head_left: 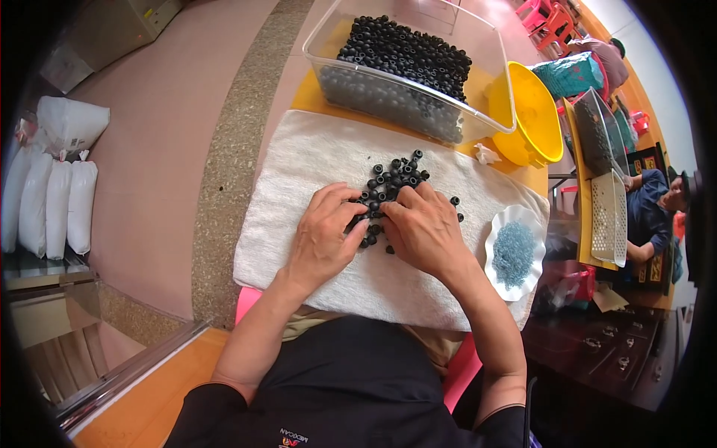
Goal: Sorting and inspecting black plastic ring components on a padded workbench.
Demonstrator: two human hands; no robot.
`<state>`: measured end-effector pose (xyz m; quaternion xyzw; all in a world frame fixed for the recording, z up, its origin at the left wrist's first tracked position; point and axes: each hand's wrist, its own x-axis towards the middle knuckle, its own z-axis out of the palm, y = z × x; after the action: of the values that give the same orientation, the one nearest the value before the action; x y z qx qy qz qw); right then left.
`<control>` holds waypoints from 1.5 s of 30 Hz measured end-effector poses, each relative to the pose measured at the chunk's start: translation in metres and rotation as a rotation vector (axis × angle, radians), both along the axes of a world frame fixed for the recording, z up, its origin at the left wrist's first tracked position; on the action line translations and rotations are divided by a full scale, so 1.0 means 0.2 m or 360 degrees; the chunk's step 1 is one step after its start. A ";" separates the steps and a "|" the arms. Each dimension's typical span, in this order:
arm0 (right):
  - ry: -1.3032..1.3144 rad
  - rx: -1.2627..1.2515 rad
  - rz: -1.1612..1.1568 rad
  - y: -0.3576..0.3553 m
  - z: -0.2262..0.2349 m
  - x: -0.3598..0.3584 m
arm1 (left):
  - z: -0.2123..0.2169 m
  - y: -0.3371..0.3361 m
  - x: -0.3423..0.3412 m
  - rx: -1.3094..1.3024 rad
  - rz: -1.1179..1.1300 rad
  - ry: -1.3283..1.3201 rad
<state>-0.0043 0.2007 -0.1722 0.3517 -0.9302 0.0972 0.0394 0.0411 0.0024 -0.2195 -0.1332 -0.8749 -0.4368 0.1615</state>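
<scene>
Small black hollow round pieces (pixel 403 173), like beads with an opening in one end, lie in a loose pile on a white towel (pixel 299 153). My left hand (pixel 325 235) is at the pile's near left, its fingers and thumb curled around a black piece. From the right, my right hand (pixel 427 230) meets it, with bent fingers and thumb closed at the same spot; its fingertips are partly hidden. Several pieces show between and under both hands. Right of my right hand, a white scalloped dish (pixel 491 257) holds many tiny pale blue translucent pieces.
Beyond the towel stands a clear plastic bin (pixel 478 112) full of black pieces. A yellow basin (pixel 544 142) and a crumpled tissue (pixel 487 154) are beside it. White sacks (pixel 56 201) stand far left. At right, another person (pixel 648 213) sits by a white perforated basket (pixel 609 216).
</scene>
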 end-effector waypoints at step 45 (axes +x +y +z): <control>0.0044 0.0135 0.0095 0.22 0.02 0.13 | 0.04 0.03 0.02 -0.0198 -0.0142 0.0002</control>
<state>0.0217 0.2454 -0.1687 0.3819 -0.9220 0.0538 0.0345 0.0452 0.0080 -0.2117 -0.1821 -0.8934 -0.3882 0.1337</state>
